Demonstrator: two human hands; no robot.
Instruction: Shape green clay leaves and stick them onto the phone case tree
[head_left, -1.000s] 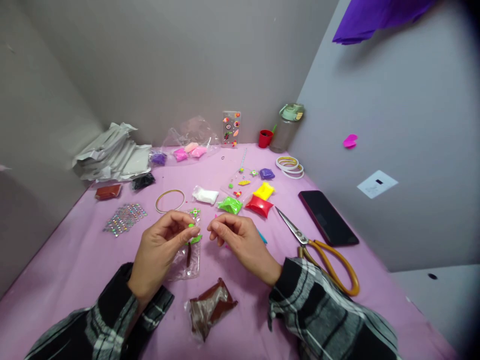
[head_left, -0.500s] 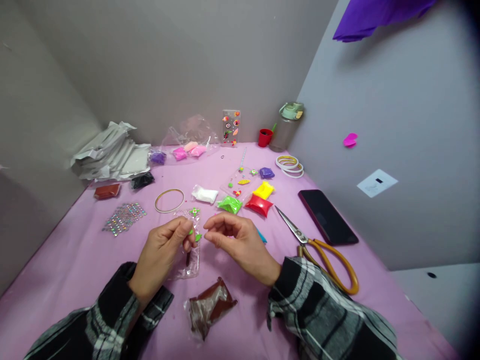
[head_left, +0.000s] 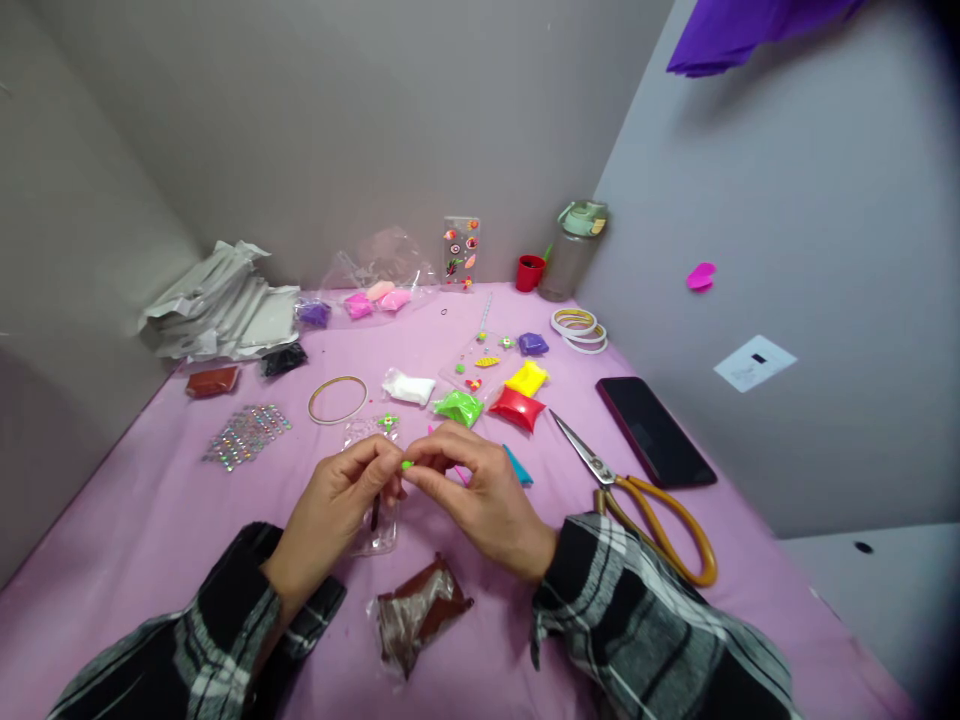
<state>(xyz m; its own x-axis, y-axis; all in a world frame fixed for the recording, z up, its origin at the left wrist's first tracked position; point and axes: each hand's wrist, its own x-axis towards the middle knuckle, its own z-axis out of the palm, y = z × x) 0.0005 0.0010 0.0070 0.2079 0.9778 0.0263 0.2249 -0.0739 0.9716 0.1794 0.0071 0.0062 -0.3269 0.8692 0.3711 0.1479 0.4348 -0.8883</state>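
My left hand (head_left: 334,515) and my right hand (head_left: 480,500) meet fingertip to fingertip over the table. Both pinch a tiny piece of bright green clay (head_left: 407,465), mostly covered by the fingers. Beneath my left hand lies a clear phone case (head_left: 382,540), partly hidden. It carries a dark brown strip (head_left: 376,512) and, at its far end, a small green flower (head_left: 388,422) with a pale centre. A packet of brown clay (head_left: 427,610) rests nearer to me. Just beyond my right hand sits a packet of green clay (head_left: 459,407).
Scissors (head_left: 600,465) and a black phone (head_left: 656,432) lie on the right. Around the middle are white clay (head_left: 409,387), red clay (head_left: 517,409), yellow clay (head_left: 526,379) and a decorated clear case (head_left: 480,372). Leftward are a bangle (head_left: 337,421) and a rhinestone sheet (head_left: 247,436).
My right hand has closed in from the right, and the fingertips of both hands now meet at the green clay. My left hand has shifted slightly right.
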